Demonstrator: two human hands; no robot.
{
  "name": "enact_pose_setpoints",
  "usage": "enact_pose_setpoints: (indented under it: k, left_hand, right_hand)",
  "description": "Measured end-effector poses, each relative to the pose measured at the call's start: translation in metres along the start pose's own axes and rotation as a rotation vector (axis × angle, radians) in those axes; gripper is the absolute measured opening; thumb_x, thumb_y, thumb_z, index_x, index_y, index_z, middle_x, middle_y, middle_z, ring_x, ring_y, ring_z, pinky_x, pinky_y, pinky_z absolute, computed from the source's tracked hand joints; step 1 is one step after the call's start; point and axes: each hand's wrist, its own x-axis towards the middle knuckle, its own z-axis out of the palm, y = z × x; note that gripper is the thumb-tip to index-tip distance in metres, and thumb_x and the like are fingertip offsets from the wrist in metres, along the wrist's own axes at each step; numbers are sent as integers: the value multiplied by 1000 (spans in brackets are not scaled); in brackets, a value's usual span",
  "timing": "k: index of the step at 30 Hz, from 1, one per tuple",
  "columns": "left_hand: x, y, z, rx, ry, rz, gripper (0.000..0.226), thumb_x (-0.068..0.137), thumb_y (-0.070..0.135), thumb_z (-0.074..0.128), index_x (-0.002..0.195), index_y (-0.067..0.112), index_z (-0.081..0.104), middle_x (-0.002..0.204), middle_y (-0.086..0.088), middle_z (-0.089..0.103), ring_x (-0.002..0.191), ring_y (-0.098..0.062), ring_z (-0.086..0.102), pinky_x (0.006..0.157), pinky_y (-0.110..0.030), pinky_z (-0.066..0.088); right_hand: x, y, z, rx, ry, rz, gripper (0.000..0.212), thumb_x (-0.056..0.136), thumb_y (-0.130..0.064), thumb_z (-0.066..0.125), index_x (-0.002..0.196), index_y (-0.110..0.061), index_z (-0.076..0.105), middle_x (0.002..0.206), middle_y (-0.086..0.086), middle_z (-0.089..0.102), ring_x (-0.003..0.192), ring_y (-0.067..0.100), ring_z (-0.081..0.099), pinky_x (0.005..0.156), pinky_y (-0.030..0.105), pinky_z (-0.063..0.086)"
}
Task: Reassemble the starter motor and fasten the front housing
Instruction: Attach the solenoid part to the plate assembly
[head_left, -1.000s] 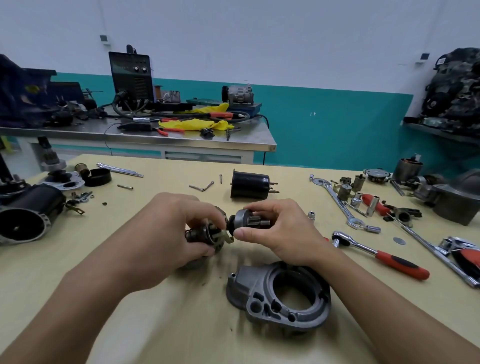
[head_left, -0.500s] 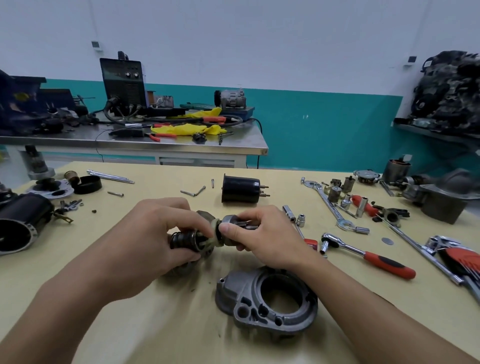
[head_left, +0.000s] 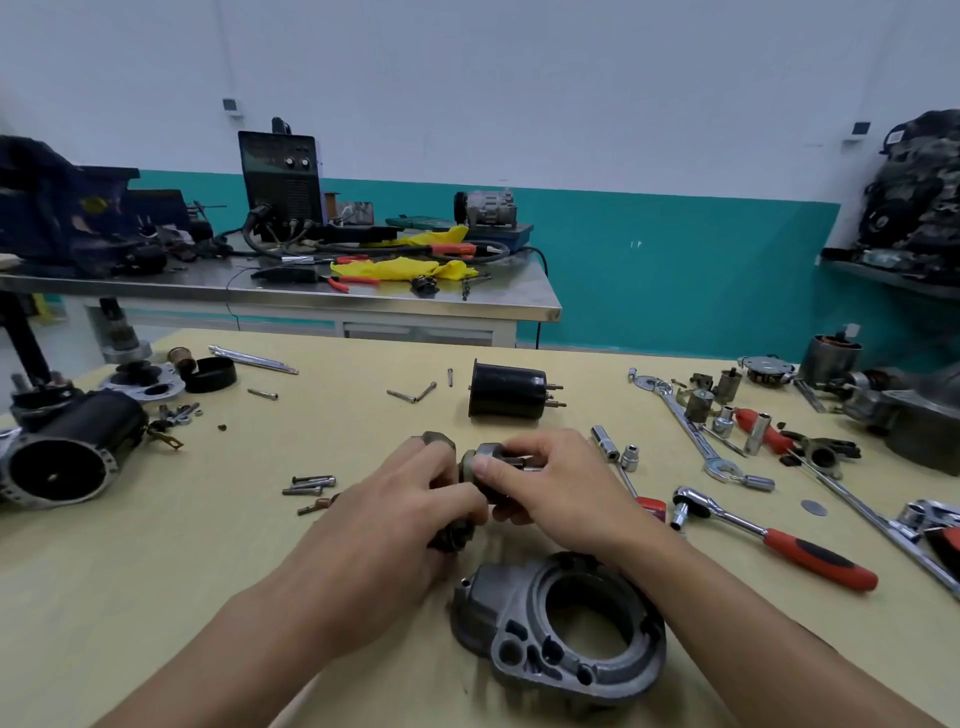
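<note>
Now | left grip (head_left: 410, 499) holds drive piece (head_left: 451, 536) | right grip (head_left: 561, 483) pinches pinion (head_left: 482, 460) | tan table (head_left: 156, 571) | teal-banded wall (head_left: 675, 249)

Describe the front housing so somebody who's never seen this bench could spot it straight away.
Look at the tan worktable, at its near edge, left of the red-handled ratchet. The front housing lies flat there. Unlike the slim ratchet, it is a broad, dull grey casting with one large round opening.

- A repair workshop is shown.
- A ratchet (head_left: 753, 530), a spanner (head_left: 685, 426) and sockets (head_left: 629, 452) are spread over a wooden worktable (head_left: 156, 571).
- A motor body (head_left: 98, 421) and front housing (head_left: 498, 603) are laid alongside.
- A cabled power unit (head_left: 283, 182) is set on a steel bench (head_left: 395, 300) behind.
</note>
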Motion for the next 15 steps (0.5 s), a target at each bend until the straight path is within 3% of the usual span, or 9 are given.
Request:
enact_pose_setpoints:
  k: [2, 4, 8, 12, 15]
  left_hand:
    - [-3, -3, 1, 9, 23, 14, 29, 77, 27, 73, 98, 37, 56, 108, 12, 42, 106, -8, 36, 71, -32, 52]
    - [-3, -4, 4, 44, 21, 26, 30, 77, 29, 72, 100, 38, 55, 124, 10, 43, 121, -12, 34, 86, -30, 48]
    - [-3, -8, 6, 85, -23, 9, 45, 73, 27, 70, 112, 43, 55, 150, 1, 28, 140, -27, 28, 108, -44, 41]
    - [-5, -10, 3, 83, -94, -4, 56, 74, 32, 67, 122, 50, 45, 160, 12, -4, 148, -23, 22, 109, -45, 41]
    - [-3, -12, 1, 87, -104, -24, 61, 71, 39, 65, 124, 53, 40, 161, 17, -16, 147, -19, 25, 103, -41, 46]
  right_hand:
    - [-1, 0, 0, -21, -7, -15, 23, 91, -42, 71, 89, -19, 76, 77, -1, 75, 64, 12, 73, 70, 40, 62]
    - [-2, -2, 0, -22, -12, -14, 25, 91, -42, 71, 90, -18, 76, 77, 0, 76, 65, 12, 73, 71, 43, 62]
    - [-3, -3, 0, -26, -11, -6, 27, 92, -41, 70, 91, -15, 76, 77, 6, 76, 66, 14, 73, 74, 47, 62]
    - [-3, -3, 1, -25, -23, -4, 26, 92, -41, 69, 92, -17, 77, 79, 5, 76, 68, 15, 74, 73, 44, 62]
    - [-3, -4, 1, -22, -28, -10, 24, 92, -42, 69, 92, -20, 77, 79, 1, 76, 67, 12, 74, 69, 36, 62]
